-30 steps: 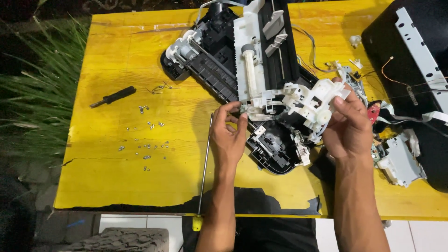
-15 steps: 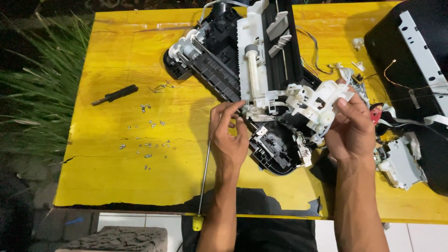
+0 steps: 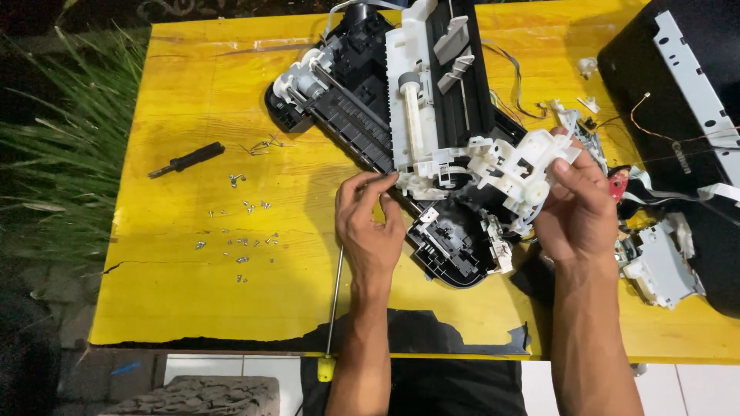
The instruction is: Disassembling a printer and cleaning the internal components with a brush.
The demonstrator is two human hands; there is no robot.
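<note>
We have a stripped printer chassis (image 3: 408, 131) lying near the middle of the yellow desk (image 3: 193, 308), black frame and white plastic parts exposed. Our left hand (image 3: 370, 223) pinches its fingers together at the chassis's lower left edge, on something too small to make out. Our right hand (image 3: 578, 208) wraps its fingers around the white plastic assembly (image 3: 512, 173) jutting from the chassis's lower right corner. We judge the thin plastic tabs there could snap if the two hands twist against each other, and the loose wires (image 3: 516, 100) behind could snag if the assembly is pulled clear. A scatter of small screws (image 3: 239, 231) lies on open desk to the left, where a sweeping forearm could knock them off. A long screwdriver (image 3: 333, 308) overhangs the near edge and might roll away. The black housing (image 3: 678, 92) crowds the right side; free room lies left, past the short black tool (image 3: 186, 160).
</note>
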